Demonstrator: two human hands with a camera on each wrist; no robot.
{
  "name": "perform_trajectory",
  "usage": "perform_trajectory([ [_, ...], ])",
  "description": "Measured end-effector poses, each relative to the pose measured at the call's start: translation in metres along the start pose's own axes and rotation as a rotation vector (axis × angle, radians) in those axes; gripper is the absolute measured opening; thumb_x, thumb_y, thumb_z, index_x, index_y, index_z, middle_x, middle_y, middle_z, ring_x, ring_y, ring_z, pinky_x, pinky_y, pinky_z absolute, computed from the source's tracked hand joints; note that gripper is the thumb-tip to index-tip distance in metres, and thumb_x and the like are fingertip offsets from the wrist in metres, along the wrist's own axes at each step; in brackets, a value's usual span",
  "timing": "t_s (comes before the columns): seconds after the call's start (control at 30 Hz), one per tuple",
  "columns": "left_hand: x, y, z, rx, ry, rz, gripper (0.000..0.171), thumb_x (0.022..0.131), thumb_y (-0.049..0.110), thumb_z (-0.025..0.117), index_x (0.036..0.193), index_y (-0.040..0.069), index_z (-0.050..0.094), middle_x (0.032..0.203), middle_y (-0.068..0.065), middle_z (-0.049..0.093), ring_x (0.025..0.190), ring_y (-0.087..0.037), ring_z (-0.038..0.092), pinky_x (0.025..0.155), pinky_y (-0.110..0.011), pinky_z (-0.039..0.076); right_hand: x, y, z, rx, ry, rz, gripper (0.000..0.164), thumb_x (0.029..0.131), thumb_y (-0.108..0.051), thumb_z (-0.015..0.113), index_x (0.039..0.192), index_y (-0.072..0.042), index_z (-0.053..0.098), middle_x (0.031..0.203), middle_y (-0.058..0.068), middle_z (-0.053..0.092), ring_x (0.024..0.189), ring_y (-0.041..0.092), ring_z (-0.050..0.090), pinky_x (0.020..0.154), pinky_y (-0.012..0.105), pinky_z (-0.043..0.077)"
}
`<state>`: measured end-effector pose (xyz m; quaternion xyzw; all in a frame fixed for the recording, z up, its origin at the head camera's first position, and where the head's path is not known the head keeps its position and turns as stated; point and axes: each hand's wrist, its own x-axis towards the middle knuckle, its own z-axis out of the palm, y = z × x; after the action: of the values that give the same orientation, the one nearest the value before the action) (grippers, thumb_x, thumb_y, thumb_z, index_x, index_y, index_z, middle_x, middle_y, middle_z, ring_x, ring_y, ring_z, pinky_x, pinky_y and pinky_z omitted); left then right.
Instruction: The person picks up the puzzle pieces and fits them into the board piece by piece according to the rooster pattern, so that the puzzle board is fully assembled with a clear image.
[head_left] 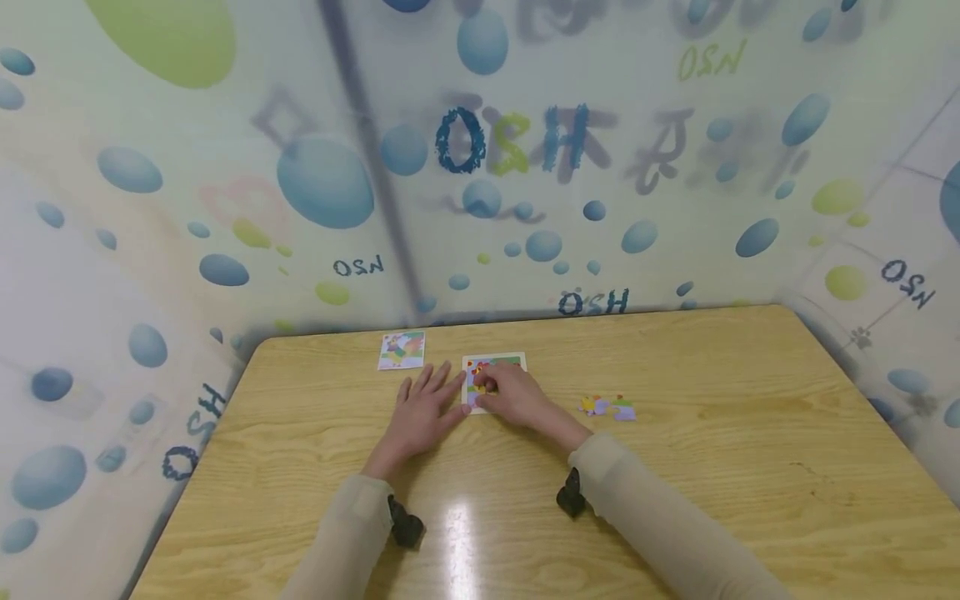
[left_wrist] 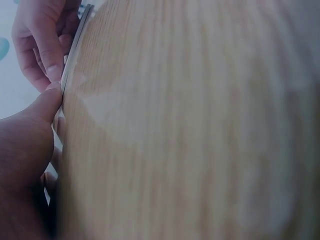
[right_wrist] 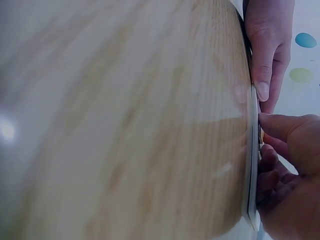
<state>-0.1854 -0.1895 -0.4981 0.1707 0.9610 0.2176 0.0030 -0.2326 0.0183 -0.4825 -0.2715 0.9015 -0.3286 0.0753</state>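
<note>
A small puzzle board [head_left: 470, 385] with a white frame and a colourful picture lies on the wooden table, partly hidden under my right hand. My left hand [head_left: 424, 414] is flat with its fingers spread, thumb and fingertips at the board's left edge. My right hand [head_left: 517, 396] bends over the picture, thumb and curled fingers close together at its surface. In the right wrist view, a thin orange edge of a puzzle piece [right_wrist: 261, 136] shows between thumb and fingers. That wrist view catches the board's frame [right_wrist: 249, 170] edge-on.
Loose puzzle pieces [head_left: 609, 407] in yellow, purple and green lie together right of the board. A square picture card [head_left: 402, 351] sits near the table's back edge, left of the board. A patterned curtain [head_left: 480, 233] stands behind the table [head_left: 712, 433].
</note>
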Motion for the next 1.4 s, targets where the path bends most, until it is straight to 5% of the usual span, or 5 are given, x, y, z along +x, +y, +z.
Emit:
perform_trajectory([
  [0.67, 0.003, 0.004, 0.000, 0.012, -0.028, -0.015, 0.062, 0.106, 0.046, 0.052, 0.158, 0.014, 0.042, 0.167, -0.016, 0.025, 0.154, -0.042, 0.012, 0.118, -0.069, 0.005, 0.001, 0.004, -0.002, 0.069, 0.039, 0.020, 0.016, 0.088, -0.013, 0.081, 0.102, -0.006, 0.077, 0.087, -0.001, 0.065, 0.079, 0.012, 0.055, 0.074, 0.030, 0.049],
  [1.4, -0.001, 0.005, -0.003, 0.010, -0.018, -0.024, 0.060, 0.105, 0.042, 0.055, 0.156, 0.012, 0.045, 0.166, -0.018, 0.028, 0.154, -0.044, 0.014, 0.118, -0.069, 0.006, 0.003, 0.016, 0.001, 0.149, 0.001, 0.010, 0.026, 0.089, -0.009, 0.079, 0.114, -0.007, 0.078, 0.087, -0.002, 0.063, 0.080, 0.013, 0.054, 0.073, 0.028, 0.048],
])
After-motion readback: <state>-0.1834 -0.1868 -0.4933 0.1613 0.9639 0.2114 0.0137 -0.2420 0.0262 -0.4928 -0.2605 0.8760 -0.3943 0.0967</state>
